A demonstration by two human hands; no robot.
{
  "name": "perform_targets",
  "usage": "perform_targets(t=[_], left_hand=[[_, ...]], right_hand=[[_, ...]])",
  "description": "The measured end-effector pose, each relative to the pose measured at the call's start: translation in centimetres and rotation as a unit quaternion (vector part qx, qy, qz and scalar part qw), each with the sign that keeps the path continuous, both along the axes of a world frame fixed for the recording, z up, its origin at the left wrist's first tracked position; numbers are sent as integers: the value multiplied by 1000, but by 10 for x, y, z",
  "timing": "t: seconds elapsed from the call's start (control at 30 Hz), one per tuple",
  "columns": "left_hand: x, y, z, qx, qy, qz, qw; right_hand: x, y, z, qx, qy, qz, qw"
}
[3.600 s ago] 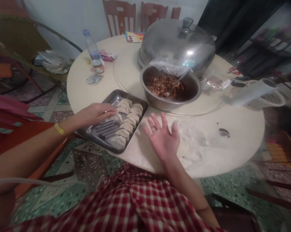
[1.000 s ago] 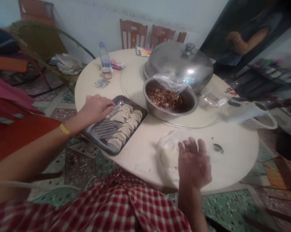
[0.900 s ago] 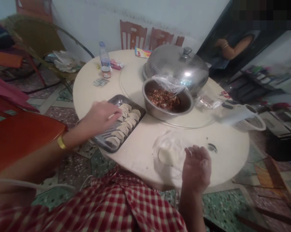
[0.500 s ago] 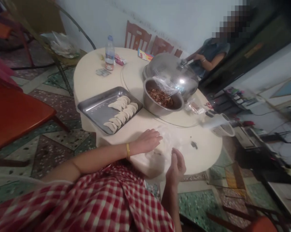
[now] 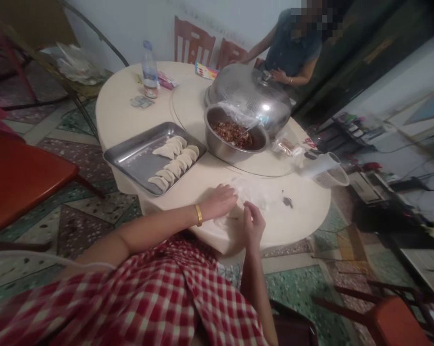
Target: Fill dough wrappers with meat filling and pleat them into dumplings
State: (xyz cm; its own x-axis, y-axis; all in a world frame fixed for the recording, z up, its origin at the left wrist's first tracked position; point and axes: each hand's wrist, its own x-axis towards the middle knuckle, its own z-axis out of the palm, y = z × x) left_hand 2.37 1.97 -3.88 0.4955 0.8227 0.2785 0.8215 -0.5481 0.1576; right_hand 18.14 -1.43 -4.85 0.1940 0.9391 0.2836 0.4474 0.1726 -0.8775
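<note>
My left hand (image 5: 220, 201) is over the near edge of the table, palm down, its fingers curled together beside a clear plastic bag (image 5: 252, 191). Close to its right, my right hand (image 5: 253, 222) has thumb and fingers pinched. Something pale shows between the two hands, too small and blurred to name. Left of them lies a metal tray (image 5: 132, 161) with several folded dumplings (image 5: 174, 166) in rows at its right side. Behind my hands stands a steel pot (image 5: 235, 153) of minced filling (image 5: 235, 134), with a utensil handle and some plastic in it.
A large perforated metal dome (image 5: 247, 89) stands behind the pot on the turntable. A bottle (image 5: 150, 72) is at the back left, a white basket (image 5: 327, 173) at the right edge. Across the table stands another person (image 5: 292, 53). An orange chair (image 5: 26, 178) is at left.
My right hand has moved up and left, closer to my left hand. The view has shifted slightly. The person across has turned and spread their arms toward the chair and the dome.
</note>
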Motion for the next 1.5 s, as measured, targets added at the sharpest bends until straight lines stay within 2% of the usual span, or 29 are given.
perform_targets(t=[0.17, 0.43, 0.63, 0.97, 1.2, 1.5], left_hand=[[0, 2, -1, -9, 14, 12, 1000], [-10, 6, 13, -52, 10, -7, 999], [-10, 20, 8, -60, 7, -25, 998], [-14, 13, 8, -22, -19, -42, 999], [-13, 14, 6, -42, -56, -48, 996], [-17, 10, 4, -42, -79, -53, 995]], right_hand=[[0, 6, -9, -31, -11, 10, 999], [1, 9, -18, -24, -39, 4, 999], [4, 19, -20, 8, -80, 11, 997], [1, 18, -21, 24, -109, 41, 993], [1, 16, -21, 41, -111, 44, 992], [1, 16, -17, 21, -117, 54, 991]])
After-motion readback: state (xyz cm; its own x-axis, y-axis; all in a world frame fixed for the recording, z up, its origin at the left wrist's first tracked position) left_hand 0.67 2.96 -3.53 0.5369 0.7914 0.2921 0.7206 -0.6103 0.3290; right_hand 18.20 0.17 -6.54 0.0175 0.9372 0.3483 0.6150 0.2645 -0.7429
